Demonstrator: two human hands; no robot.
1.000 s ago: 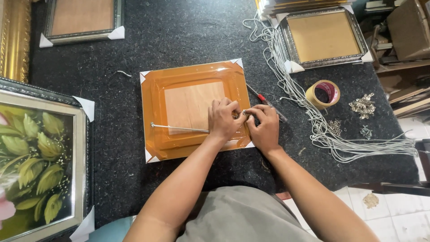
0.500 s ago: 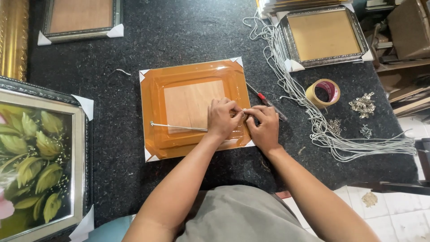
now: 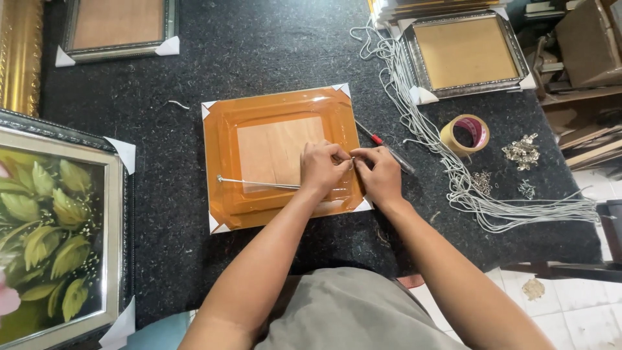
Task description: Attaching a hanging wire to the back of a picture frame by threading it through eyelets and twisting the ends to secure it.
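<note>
Seen from the head camera, a person leans over a dark, speckled tabletop (image 3: 259,58) where an orange picture frame (image 3: 283,154), lying face down with white corner guards, sits at the centre, just in front of the person's chest. The left hand (image 3: 322,167) rests on the frame's right side, its fingers pinched on a thin grey cord (image 3: 259,183) that runs taut across the wooden back panel to a small fitting near the frame's left rail. The right hand (image 3: 379,174) meets it fingertip to fingertip at the frame's right rail, fingers closed on the same cord end; what sits between the fingertips is too small to make out. A red-handled screwdriver (image 3: 383,148) lies just beyond the right hand, beside the frame. Further right, a bundle of grey cords (image 3: 453,175) trails down the tabletop, with a roll of tape (image 3: 464,133) and small heaps of metal hangers (image 3: 521,150) next to it. A silver frame (image 3: 463,53) lies face down at the upper right, another silver frame (image 3: 116,29) at the upper left, and a framed painting of green leaves (image 3: 55,227) lies at the left edge, below a gilded frame (image 3: 19,52).
</note>
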